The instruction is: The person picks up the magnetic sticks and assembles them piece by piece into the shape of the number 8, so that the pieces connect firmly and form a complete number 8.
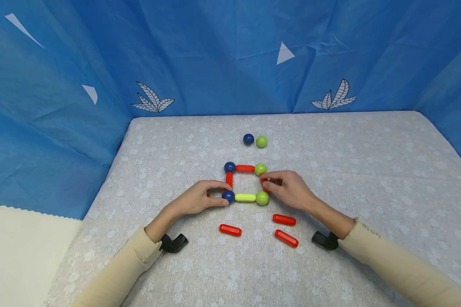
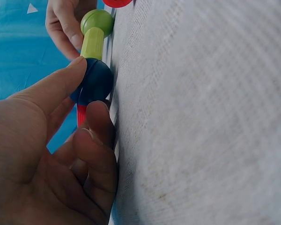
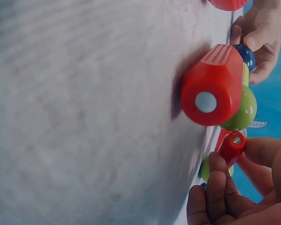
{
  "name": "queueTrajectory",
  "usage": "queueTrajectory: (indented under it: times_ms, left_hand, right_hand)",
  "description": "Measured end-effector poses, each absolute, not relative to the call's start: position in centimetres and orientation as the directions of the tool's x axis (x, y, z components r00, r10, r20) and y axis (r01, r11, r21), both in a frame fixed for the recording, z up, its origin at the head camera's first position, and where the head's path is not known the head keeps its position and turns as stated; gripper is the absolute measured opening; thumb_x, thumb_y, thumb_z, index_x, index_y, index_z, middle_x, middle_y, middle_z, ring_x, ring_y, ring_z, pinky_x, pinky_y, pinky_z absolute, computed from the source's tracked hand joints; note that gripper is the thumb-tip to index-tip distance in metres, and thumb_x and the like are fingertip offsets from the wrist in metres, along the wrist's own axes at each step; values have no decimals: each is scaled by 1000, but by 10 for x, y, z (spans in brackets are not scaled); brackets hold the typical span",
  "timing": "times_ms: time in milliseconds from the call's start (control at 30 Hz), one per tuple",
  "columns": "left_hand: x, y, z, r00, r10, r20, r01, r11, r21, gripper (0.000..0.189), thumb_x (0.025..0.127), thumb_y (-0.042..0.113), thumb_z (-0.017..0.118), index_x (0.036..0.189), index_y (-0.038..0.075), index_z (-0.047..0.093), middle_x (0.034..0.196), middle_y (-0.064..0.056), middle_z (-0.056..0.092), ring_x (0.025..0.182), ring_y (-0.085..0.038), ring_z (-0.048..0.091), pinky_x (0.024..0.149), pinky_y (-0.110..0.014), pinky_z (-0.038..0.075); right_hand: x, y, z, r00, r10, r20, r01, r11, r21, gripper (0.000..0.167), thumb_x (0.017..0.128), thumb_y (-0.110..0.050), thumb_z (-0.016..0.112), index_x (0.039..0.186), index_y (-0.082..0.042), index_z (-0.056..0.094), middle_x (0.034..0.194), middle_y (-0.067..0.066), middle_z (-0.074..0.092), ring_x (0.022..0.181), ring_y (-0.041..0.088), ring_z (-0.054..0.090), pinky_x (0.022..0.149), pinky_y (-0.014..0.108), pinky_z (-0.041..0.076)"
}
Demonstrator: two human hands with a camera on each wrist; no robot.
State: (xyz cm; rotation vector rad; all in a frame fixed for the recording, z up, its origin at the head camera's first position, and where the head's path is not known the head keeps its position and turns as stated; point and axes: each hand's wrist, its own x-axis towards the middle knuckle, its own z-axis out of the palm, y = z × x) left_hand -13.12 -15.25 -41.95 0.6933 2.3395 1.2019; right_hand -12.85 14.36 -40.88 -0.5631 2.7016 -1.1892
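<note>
Balls and rods form a square on the cloth. My left hand [image 1: 195,198] pinches the near-left blue ball [image 2: 96,83] between thumb and fingers. A yellow-green rod [image 1: 245,198] joins this ball to the near-right green ball [image 1: 262,198]. Along the left side runs a red rod [image 1: 229,180], partly behind my fingers. Another red rod [image 1: 245,169] links the far blue ball [image 1: 229,167] and far green ball [image 1: 260,169]. On the right side, my right hand [image 1: 292,189] pinches a red rod [image 3: 232,149], its silver-tipped near end exposed beside the near green ball.
Beyond the square lie a loose blue ball [image 1: 248,139] and a loose green ball [image 1: 261,141]. Nearer me are three loose red rods, one at the left [image 1: 230,230] and two at the right [image 1: 286,238]. A blue printed curtain [image 1: 230,59] hangs behind the patterned tablecloth [image 1: 169,149].
</note>
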Motion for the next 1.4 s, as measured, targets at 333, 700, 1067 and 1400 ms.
queueTrajectory:
  times_ms: [333,700,1067,1400]
  left_hand:
    - [-131,-153,-420,-793,594,-139,236,509,828,37,88,28,77,123,19,68,108,0,61,59,-12,50,57,-27,44]
    - [-132,-153,-421,-790,598,-136,242,507,827,37,88,29,77,123,18,67,113,-1,60,60,-12,51,58,-27,45]
    - [-131,-153,-420,-792,594,-142,236,512,826,37,88,29,77,123,20,67,114,-1,60,60,-11,51,58,-27,44]
    - [-131,-153,-421,-792,593,-146,232,512,827,37,89,28,76,124,20,67,113,-1,60,59,-11,51,57,-27,44]
  right_hand:
    - [-129,134,-407,-921,-389,25,-294,651,-700,27,94,-14,69,119,-3,71,83,-3,66,73,16,53,63,30,43]
    - [-127,131,-409,-923,-382,41,-305,663,-683,29,94,-13,68,121,-2,70,85,1,64,72,16,51,62,30,41]
    - [-126,131,-409,-920,-391,34,-310,671,-674,30,93,-12,69,121,-2,69,92,3,67,74,16,52,64,31,42]
    - [-126,132,-409,-917,-398,27,-313,676,-668,31,94,-14,68,123,-2,69,88,1,65,72,15,51,63,30,41]
